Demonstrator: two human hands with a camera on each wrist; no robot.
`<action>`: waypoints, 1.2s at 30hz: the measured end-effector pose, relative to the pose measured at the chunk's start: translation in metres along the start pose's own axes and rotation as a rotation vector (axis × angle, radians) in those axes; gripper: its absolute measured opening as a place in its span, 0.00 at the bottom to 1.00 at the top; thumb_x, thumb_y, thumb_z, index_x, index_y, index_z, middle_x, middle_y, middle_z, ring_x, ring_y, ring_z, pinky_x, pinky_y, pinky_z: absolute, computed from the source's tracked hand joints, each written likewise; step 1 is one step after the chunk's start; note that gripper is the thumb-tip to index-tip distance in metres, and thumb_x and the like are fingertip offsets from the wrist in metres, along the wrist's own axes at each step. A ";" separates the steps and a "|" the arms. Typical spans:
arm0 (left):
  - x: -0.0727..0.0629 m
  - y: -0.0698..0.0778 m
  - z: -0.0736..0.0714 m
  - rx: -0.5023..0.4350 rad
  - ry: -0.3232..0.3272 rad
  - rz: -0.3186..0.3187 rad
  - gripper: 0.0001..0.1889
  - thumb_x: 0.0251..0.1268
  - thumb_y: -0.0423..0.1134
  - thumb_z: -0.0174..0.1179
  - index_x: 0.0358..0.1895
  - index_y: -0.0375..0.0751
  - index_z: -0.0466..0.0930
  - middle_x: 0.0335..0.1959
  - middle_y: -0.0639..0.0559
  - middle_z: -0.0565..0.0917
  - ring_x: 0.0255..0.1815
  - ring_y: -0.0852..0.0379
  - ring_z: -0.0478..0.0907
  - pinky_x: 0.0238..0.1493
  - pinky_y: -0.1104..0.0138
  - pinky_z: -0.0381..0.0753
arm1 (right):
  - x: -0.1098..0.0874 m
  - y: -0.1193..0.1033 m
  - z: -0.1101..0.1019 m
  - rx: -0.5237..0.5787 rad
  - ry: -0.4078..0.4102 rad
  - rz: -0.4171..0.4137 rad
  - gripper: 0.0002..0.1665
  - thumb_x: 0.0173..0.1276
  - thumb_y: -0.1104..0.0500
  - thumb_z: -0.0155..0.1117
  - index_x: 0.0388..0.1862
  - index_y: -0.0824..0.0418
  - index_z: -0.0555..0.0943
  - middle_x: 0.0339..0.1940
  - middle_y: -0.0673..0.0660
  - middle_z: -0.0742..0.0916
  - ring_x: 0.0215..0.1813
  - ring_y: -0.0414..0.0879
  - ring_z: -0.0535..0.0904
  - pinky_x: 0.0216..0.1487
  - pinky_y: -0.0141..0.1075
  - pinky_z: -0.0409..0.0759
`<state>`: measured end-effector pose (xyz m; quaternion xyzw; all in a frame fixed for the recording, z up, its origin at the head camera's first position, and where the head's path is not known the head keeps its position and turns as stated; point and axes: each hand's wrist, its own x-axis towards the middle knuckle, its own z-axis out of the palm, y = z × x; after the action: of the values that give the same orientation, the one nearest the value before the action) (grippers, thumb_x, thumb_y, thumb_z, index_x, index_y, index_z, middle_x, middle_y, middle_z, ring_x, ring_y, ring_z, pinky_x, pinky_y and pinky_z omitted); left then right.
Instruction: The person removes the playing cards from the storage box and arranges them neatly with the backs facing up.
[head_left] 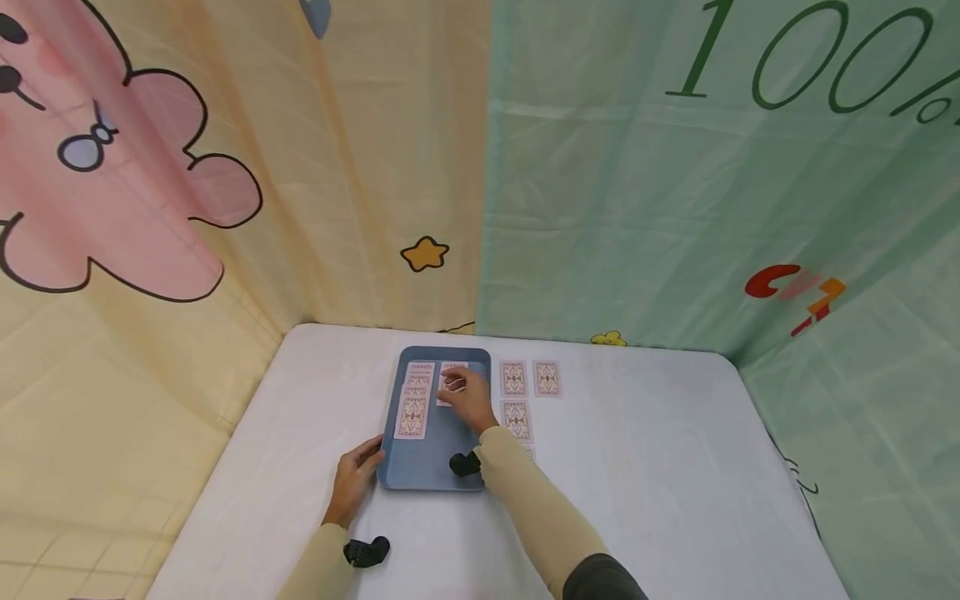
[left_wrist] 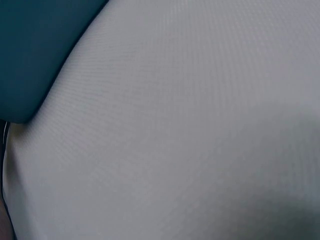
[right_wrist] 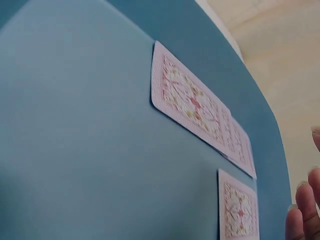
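A blue-grey tray (head_left: 427, 471) holds patterned playing cards, backs up. Along its left side runs a column of overlapping cards (head_left: 412, 417); the right wrist view shows part of this column (right_wrist: 192, 102). Another card (right_wrist: 240, 210) lies flat beside it, near the tray's far end. Over that card is my right hand (head_left: 471, 400), fingers bent loosely, fingertips lifted off the card in the right wrist view. My left hand (head_left: 352, 479) rests its fairly straight fingers against the tray's left edge. In the left wrist view only a tray corner (left_wrist: 35, 60) and tablecloth show.
Right of the tray, on the white table (head_left: 637, 467), lie several more cards, such as one at the far right (head_left: 547, 379) and one nearer (head_left: 517, 419). My right forearm partly covers the nearest. Printed curtains (head_left: 600, 208) hang behind and beside the table.
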<state>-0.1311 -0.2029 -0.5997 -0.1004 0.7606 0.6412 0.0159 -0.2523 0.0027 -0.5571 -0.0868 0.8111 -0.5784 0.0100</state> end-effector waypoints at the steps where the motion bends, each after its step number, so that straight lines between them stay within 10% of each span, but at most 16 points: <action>1: 0.000 0.000 0.000 0.001 0.004 0.004 0.22 0.72 0.30 0.51 0.65 0.23 0.67 0.64 0.29 0.71 0.66 0.39 0.67 0.50 0.84 0.66 | 0.000 -0.001 0.003 0.004 -0.005 -0.003 0.20 0.56 0.69 0.72 0.48 0.69 0.82 0.39 0.61 0.83 0.39 0.48 0.77 0.39 0.36 0.78; 28: 0.002 -0.006 -0.001 -0.025 0.035 0.019 0.21 0.70 0.28 0.52 0.63 0.22 0.69 0.61 0.28 0.73 0.64 0.38 0.69 0.49 0.83 0.67 | -0.004 0.011 0.048 -0.089 -0.024 0.075 0.26 0.46 0.68 0.79 0.47 0.67 0.82 0.38 0.58 0.84 0.27 0.38 0.70 0.33 0.30 0.72; 36: 0.003 -0.009 0.000 -0.025 0.020 0.014 0.21 0.70 0.29 0.53 0.63 0.22 0.68 0.61 0.28 0.73 0.64 0.39 0.69 0.50 0.82 0.68 | -0.006 0.012 0.057 -0.201 -0.043 0.112 0.30 0.47 0.65 0.79 0.52 0.63 0.81 0.47 0.56 0.82 0.43 0.46 0.75 0.52 0.41 0.75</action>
<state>-0.1328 -0.2048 -0.6092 -0.1016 0.7533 0.6498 0.0023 -0.2410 -0.0457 -0.5875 -0.0542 0.8681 -0.4907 0.0511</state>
